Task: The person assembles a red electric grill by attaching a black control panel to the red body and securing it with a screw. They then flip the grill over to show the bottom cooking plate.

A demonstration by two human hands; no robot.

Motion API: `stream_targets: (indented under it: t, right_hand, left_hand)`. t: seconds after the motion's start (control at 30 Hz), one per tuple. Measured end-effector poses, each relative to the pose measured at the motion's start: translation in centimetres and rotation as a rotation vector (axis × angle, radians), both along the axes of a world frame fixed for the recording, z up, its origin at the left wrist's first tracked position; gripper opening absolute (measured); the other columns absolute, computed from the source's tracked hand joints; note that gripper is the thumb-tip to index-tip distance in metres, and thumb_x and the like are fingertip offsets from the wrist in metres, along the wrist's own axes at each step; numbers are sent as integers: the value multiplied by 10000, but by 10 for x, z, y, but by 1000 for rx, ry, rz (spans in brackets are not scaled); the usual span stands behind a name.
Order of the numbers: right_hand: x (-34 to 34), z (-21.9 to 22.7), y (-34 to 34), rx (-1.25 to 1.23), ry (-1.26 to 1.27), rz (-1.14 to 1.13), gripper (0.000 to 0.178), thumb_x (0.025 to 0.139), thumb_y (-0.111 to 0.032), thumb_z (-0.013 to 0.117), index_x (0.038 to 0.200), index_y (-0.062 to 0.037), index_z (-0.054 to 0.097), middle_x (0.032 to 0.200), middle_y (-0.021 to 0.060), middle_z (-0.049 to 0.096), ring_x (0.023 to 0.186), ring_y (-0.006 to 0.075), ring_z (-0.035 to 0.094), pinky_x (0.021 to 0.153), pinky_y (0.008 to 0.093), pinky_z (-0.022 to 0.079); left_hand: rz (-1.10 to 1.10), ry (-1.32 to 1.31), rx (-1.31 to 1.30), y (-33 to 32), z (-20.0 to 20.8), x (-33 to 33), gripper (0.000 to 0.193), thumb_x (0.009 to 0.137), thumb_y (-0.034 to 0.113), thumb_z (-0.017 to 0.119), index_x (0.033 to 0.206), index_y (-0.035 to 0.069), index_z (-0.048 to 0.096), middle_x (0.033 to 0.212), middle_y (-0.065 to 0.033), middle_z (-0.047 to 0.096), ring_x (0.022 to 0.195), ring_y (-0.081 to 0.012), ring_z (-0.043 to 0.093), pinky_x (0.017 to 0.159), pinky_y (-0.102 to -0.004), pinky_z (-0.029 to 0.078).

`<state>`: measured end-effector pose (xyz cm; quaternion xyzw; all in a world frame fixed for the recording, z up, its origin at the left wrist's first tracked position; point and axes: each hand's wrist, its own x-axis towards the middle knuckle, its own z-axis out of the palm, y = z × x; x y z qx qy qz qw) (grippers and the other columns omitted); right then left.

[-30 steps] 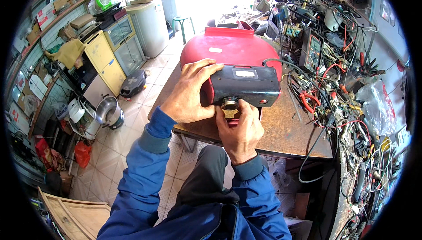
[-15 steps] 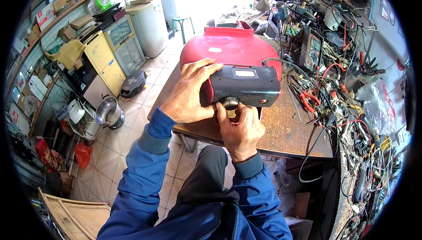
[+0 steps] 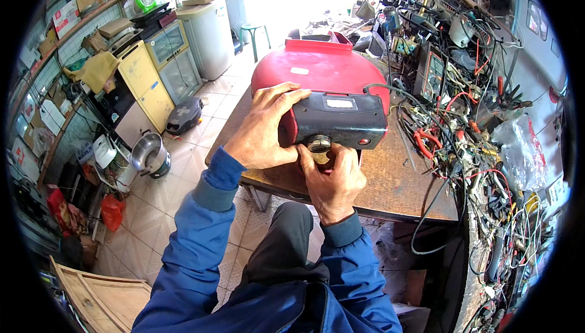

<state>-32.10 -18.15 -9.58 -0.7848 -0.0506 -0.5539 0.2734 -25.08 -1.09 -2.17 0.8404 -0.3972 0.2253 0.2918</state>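
A red, rounded appliance (image 3: 323, 65) with a black control housing (image 3: 341, 113) at its near end stands on the wooden table. On the housing's front is a round metallic knob (image 3: 319, 143), with a red light or button (image 3: 364, 141) to its right. My left hand (image 3: 259, 135) grips the housing's left end, fingers over its top and thumb along the front beside the knob. Just below, the thumb and fingers of my right hand (image 3: 335, 177) close around the knob's underside, where a brass-coloured surface shows. The fingertips partly hide that contact.
The wooden table (image 3: 396, 190) supports the appliance. Along the right, a bench holds tangled wires, red-handled pliers (image 3: 426, 141) and a clear plastic bag (image 3: 518, 150). On the tiled floor at left are a metal pot (image 3: 149, 153) and a black case (image 3: 184, 115). A cable (image 3: 420, 232) hangs over the table's right edge.
The view shifts very slightly. Both hands keep nearly the same places on the housing and the knob; no clear turning of the knob shows.
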Motion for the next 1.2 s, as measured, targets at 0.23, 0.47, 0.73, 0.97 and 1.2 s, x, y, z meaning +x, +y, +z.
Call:
stream_targets:
  t: [0.23, 0.47, 0.73, 0.97, 1.2]
  right_hand:
    - [-1, 2, 3, -47, -66, -15, 440, 748, -150, 964, 1056, 2, 688, 918, 139, 681, 717, 303, 676, 616, 374, 560]
    - [-8, 2, 3, -36, -56, 19, 511, 796, -168, 930, 1194, 23, 671, 1066, 201, 696, 883, 344, 714, 720, 412, 598]
    - [-7, -2, 16, 183, 103, 70, 415, 834, -212, 916, 1077, 20, 673, 918, 154, 691, 677, 298, 697, 582, 382, 561]
    - [-3, -8, 7, -77, -129, -17, 515, 786, -51, 854, 1269, 11, 687, 1074, 184, 669, 871, 342, 681, 738, 420, 579]
    - [-9, -4, 8, 295, 81, 115, 482, 778, -236, 963, 1083, -11, 665, 937, 128, 682, 763, 296, 706, 651, 376, 584]
  left_hand:
    - [-6, -3, -18, 0, -2, 1, 934, 635, 156, 852, 1514, 84, 543, 1551, -190, 513, 1455, -396, 465, 1253, -485, 363]
    - [-3, -6, -8, 1, -3, 1, 933, 648, 145, 864, 1519, 84, 536, 1555, -185, 512, 1467, -392, 454, 1255, -485, 360]
    - [-35, 27, -4, 3, -1, 2, 940, 654, 132, 857, 1533, 84, 526, 1576, -183, 492, 1492, -379, 428, 1277, -478, 322]
    - [-41, -15, -9, 0, -4, 6, 916, 651, 131, 836, 1516, 103, 538, 1536, -195, 514, 1443, -407, 454, 1235, -493, 380]
    - [-6, -13, 50, 0, -1, 4, 935, 634, 129, 841, 1517, 93, 537, 1552, -195, 510, 1458, -404, 449, 1240, -496, 374]
